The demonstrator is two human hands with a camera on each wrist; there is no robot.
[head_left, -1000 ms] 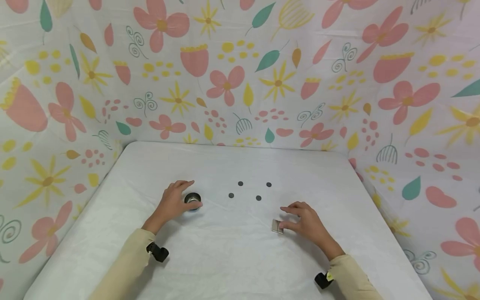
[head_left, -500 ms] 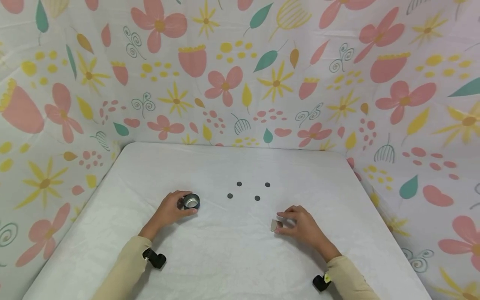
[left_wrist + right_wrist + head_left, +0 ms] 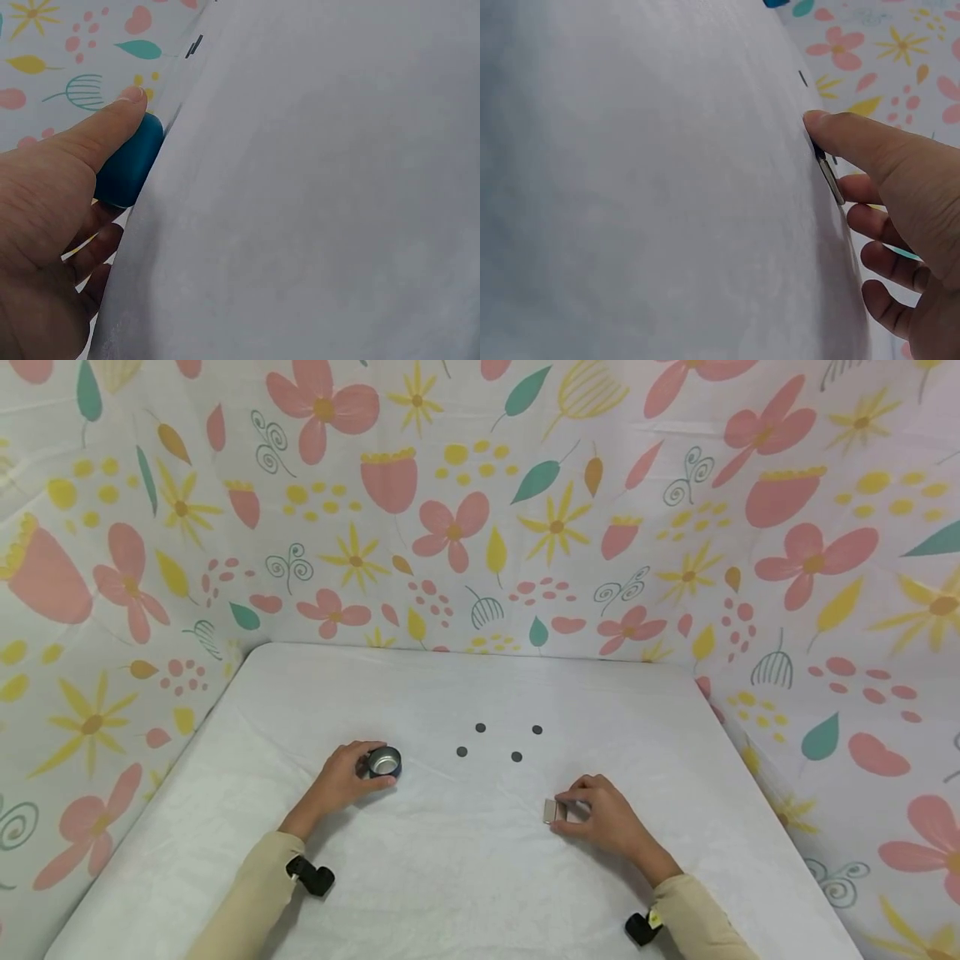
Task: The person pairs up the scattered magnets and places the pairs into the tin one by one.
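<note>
In the head view my left hand (image 3: 337,783) holds a small round tin (image 3: 397,769) at the left of the white-covered table, thumb on its near side and fingers around the far side. The tin stands with its silvery hollow facing up. Its blue outer wall (image 3: 133,166) shows under the thumb in the left wrist view. My right hand (image 3: 609,817) pinches a small flat silver rectangular piece (image 3: 551,811) between thumb and index finger. From the right wrist, that metal piece (image 3: 829,180) appears nearly edge-on at the table surface, with the other fingers loosely curled behind.
Several small dark discs, among them a back left disc (image 3: 481,727) and a front right disc (image 3: 517,757), lie on the white cloth (image 3: 450,860) between and beyond the hands. Flower-printed curtains (image 3: 453,527) enclose the table at the back and both sides.
My left hand, held apart over the tin a second ago, has come round it and grips it. My right thumb and index finger have closed onto the silver piece.
</note>
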